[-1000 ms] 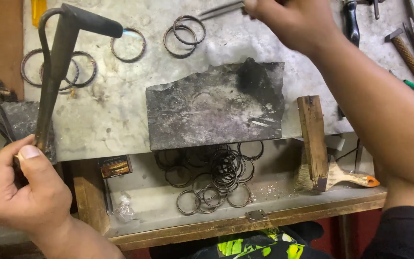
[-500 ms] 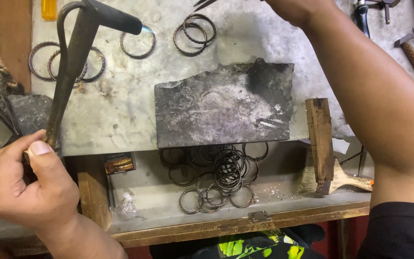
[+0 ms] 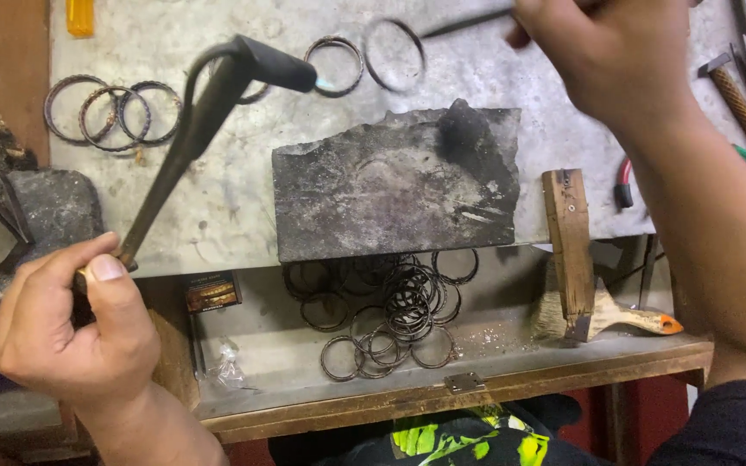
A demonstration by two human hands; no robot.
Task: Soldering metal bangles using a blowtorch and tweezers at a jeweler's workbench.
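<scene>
Over bench: left hand (image 3: 66, 332) fist-closed round torch (image 3: 192, 138).

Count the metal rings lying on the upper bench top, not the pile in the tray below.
5 in clear view: three overlapping rings at the far left, one ring at the torch tip, one ring beside it. Another may hide behind the torch.

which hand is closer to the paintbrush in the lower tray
Right. The right hand is raised over the bench top, well above the paintbrush on the same side. The left hand, gripping the torch, is far across at the opposite edge.
</scene>
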